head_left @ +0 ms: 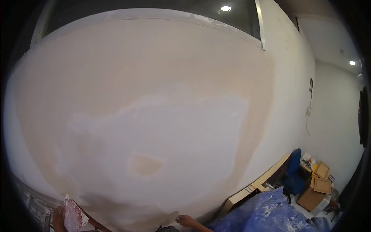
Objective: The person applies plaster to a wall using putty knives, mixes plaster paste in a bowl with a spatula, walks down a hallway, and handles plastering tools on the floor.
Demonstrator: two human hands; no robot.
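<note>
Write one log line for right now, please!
left hand: holds smeared board | right hand: low by wall, grip unclear | wall: patchy beige and white | blue sheet: lower right

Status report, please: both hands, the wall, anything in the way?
Left hand holding white-smeared red board. Right hand low before patchy wall; its grip unclear. Blue sheet close on right, possibly in the way.

We're in an office-like room under renovation: patchy plaster on the wall (193, 127), blue sheeting (259, 210) spattered white, a blue office chair (294, 174), boxes (312, 195) behind.
</note>
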